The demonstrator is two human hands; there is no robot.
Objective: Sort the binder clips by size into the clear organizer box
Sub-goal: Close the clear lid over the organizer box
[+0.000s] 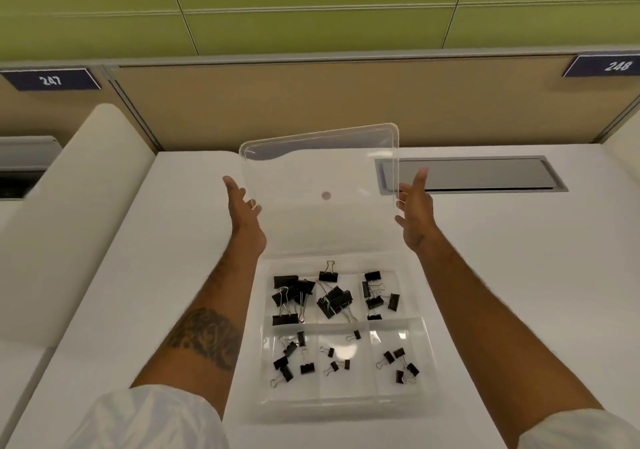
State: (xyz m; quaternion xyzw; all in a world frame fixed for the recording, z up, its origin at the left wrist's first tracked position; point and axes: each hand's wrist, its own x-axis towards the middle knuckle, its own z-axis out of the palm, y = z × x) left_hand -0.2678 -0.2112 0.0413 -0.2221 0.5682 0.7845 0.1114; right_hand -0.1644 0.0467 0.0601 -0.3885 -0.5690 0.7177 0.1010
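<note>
Sleeves in white at bottom edge, bare forearms reaching forward over the white desk (145, 275), then the clear plastic six-compartment organizer box (424, 351) lying flat near the person with black metal binder clips (334, 299) spread through all six cells, bigger ones in the far row, smaller in the near row. Beyond that the clear hinged lid (322, 171) stands raised, left hand (246, 218) at its left edge and right hand (415, 218) at its right edge, fingers spread apart and extended, touching the rims rather than clamped. Farthest: grey recessed cable tray (485, 175), tan partition with "247" and "248" tags.
</note>
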